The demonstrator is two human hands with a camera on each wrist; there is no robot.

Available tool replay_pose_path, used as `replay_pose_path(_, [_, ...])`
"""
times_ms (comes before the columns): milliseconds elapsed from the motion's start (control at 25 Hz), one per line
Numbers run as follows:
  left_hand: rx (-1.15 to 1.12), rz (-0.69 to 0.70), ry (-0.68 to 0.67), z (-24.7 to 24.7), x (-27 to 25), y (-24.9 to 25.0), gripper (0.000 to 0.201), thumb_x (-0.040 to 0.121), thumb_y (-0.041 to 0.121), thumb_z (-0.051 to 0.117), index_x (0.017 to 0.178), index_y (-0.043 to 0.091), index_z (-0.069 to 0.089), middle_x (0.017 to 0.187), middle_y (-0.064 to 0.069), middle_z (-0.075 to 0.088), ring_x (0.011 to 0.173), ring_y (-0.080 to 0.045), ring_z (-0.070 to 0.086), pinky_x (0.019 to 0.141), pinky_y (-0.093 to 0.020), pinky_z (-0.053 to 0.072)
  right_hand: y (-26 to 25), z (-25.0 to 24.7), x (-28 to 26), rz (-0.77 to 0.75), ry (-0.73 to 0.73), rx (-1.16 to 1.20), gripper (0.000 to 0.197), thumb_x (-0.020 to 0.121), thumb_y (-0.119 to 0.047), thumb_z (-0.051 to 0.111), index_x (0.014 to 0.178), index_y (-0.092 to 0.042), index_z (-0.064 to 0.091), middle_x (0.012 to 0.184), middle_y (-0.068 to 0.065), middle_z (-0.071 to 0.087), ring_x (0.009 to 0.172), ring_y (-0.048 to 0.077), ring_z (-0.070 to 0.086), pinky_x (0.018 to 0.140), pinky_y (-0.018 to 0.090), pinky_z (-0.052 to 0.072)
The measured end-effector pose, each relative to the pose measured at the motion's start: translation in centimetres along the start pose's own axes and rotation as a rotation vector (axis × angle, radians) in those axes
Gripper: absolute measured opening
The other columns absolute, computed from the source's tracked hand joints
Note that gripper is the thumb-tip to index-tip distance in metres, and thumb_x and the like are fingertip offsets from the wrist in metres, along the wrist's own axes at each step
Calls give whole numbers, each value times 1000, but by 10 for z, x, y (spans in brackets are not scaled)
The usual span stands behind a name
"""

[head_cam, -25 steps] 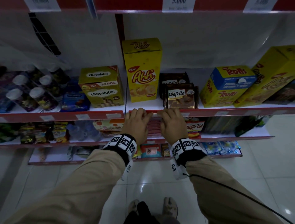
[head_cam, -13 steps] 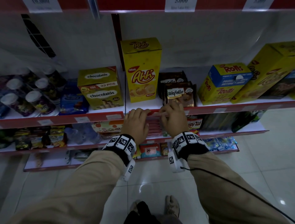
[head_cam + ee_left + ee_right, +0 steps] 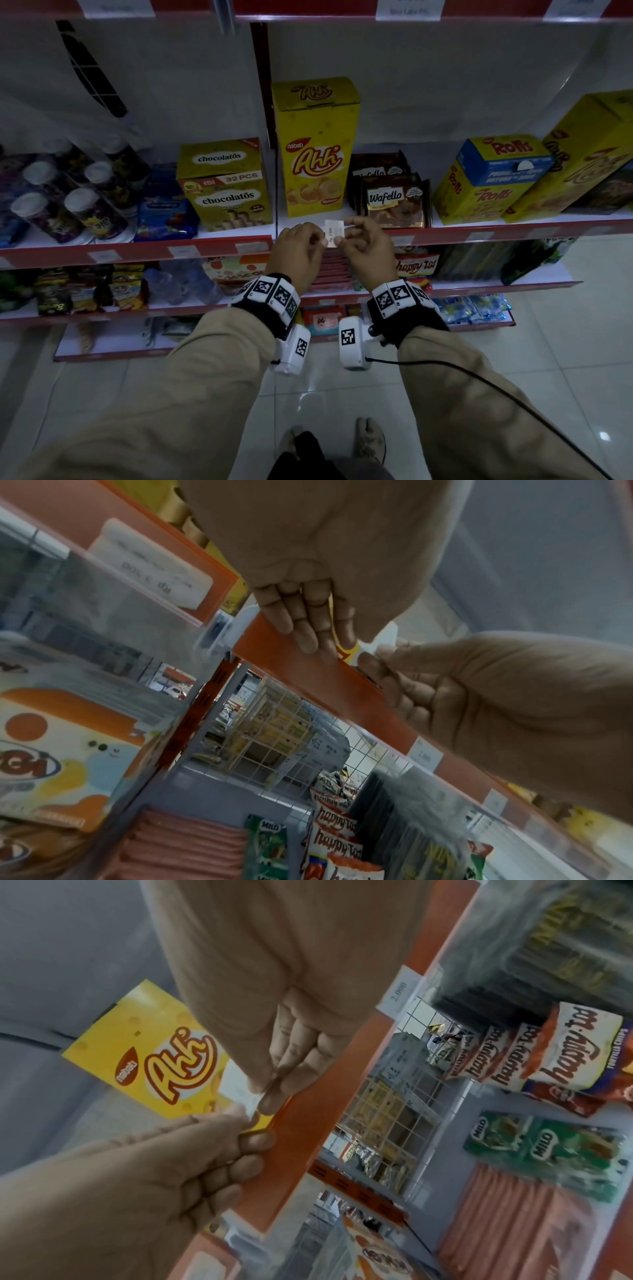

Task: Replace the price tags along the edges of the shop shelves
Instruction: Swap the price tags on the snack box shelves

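A small white price tag (image 3: pixel 334 232) is up in front of the yellow Ahh box (image 3: pixel 315 150), just above the red shelf edge strip (image 3: pixel 219 248). My right hand (image 3: pixel 342 236) pinches the tag's right side between thumb and forefinger. At the tag's lower left corner, my left hand (image 3: pixel 320 240) holds it with thumb and forefinger, its other fingers curled against the strip. The right wrist view shows the tag (image 3: pixel 236 1085) between both hands' fingertips. In the left wrist view only a corner of the tag (image 3: pixel 387 635) shows.
Other white tags (image 3: pixel 251 247) sit in the strip to the left, one (image 3: pixel 150 569) close in the left wrist view. Chocolatos box (image 3: pixel 224 185), Wafello packs (image 3: pixel 394 202) and Rolls boxes (image 3: pixel 486 178) stand on the shelf. Below are Happy Tos bags (image 3: pixel 416 265). The floor is tiled.
Both hands were pressed on the red strip; they have risen off it, and the white tag is now out of the strip, held between them.
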State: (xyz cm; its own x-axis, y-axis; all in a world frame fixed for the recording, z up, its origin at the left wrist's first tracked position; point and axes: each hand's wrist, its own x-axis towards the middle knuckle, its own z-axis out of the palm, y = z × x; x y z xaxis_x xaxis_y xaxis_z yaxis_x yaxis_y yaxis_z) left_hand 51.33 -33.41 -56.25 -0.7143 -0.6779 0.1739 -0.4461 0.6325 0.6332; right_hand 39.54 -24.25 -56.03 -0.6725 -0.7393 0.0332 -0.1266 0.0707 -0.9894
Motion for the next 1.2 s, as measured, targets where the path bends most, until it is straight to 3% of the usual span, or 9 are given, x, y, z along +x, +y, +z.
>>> replay_pose_path(120, [42,8,-24,0,3,-1,10,93,16,52,96,9,59,98,-10,61,96,-31,50,80,-35,37,-3,-3,0,-48,-31,-129,13,89,-11,64,101,-10,62,80,3,60,73,8,59,69,19,48])
replay_pose_path(240, [24,9,-19,0,2,-1,21,96,24,49,105,8,59,103,-10,62,99,-30,50,83,-37,39,-7,-6,4,-75,-77,-135,11,88,-8,64,97,-1,65,84,10,64,79,20,61,70,24,50])
replay_pose_path(360, [-67,-15,17,-1,0,2,32,95,33,52,118,11,56,98,-5,65,98,-24,51,82,-35,42,-9,-2,5,-24,-46,-53,14,88,-6,65,95,5,63,85,10,63,80,16,60,72,21,50])
replay_pose_path(520, [44,26,-43,-2,2,-2,18,92,19,56,100,4,61,96,-14,60,94,-32,50,78,-35,37,-7,4,2,3,-33,-59,14,89,-7,64,98,2,60,81,4,59,76,12,55,69,14,46])
replay_pose_path(640, [88,53,-97,-6,6,-5,16,91,17,55,96,3,60,97,-15,57,94,-32,48,74,-31,30,-12,2,3,-128,-52,-248,15,88,-8,63,103,-7,64,82,8,61,72,14,57,66,20,46])
replay_pose_path(720, [98,75,-119,-10,9,-7,16,92,17,54,97,3,59,98,-15,57,96,-32,49,76,-31,32,-14,1,7,-198,-63,-326,10,87,-6,62,96,-9,67,82,7,65,74,16,61,68,24,49])
replay_pose_path(920, [91,76,-104,-13,9,-5,21,96,22,52,98,4,60,95,-14,59,92,-31,51,77,-38,41,-10,-1,9,-42,19,-183,6,85,-7,66,90,-10,62,84,4,66,79,17,63,75,37,54])
replay_pose_path(1080, [208,156,-171,-19,13,-5,20,96,22,48,101,5,59,97,-14,58,96,-32,49,81,-39,39,-11,-10,9,-305,-80,-578,34,84,-15,64,118,-17,60,112,3,62,103,23,55,86,37,45])
replay_pose_path(1200, [290,203,-181,-23,14,-6,20,95,21,48,102,6,59,99,-14,58,96,-32,50,80,-38,37,-18,-7,14,-431,-136,-922,18,87,-18,60,103,-21,67,106,3,62,101,30,51,86,42,37])
